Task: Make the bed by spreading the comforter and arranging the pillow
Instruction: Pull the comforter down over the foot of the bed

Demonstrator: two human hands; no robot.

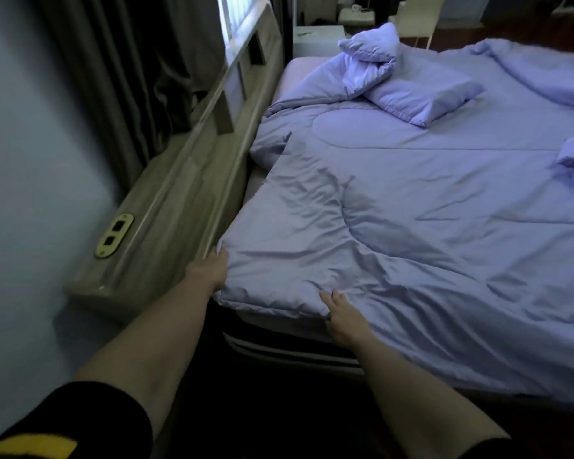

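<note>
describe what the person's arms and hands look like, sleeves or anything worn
Both forearms are bare. The left arm wears a short black sleeve with a yellow marking; the right arm shows the edge of a black sleeve. The left hand and right hand show no gloves, rings or watch.

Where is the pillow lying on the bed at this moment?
In the head view, the pillow lies on top of the comforter at the far upper middle, near the headboard.

Left hand (209,270) fingertips buried under comforter (394,207) corner; comforter cropped at right edge; far-room items blurred.
</note>
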